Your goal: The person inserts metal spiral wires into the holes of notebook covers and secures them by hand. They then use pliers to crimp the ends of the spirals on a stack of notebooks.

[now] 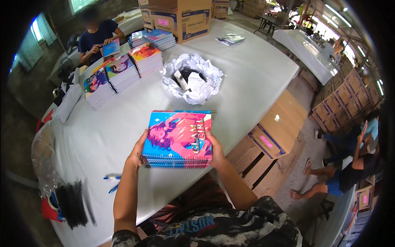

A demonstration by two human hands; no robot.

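Note:
A stack of spiral notebooks (179, 136) with pink and blue illustrated covers lies near the table's front edge. My left hand (138, 151) presses against its left side, and my right hand (215, 149) grips the right side, thumb toward the top cover. Black wire coils show along the stack's near edge, with more at the far edge. Beyond the stack stands a crumpled white paper nest (193, 78) with dark wire bits and a pale roll inside. Two blue pens (113, 183) lie to the left of my left forearm.
Stacked notebooks (123, 70) stand at the far left, near a seated person (98, 35) holding a blue notebook. A carton (177, 20) sits at the back; another carton (271, 127) is right of the table. Black binding coils (74, 203) lie at the near left. Other people sit at the right.

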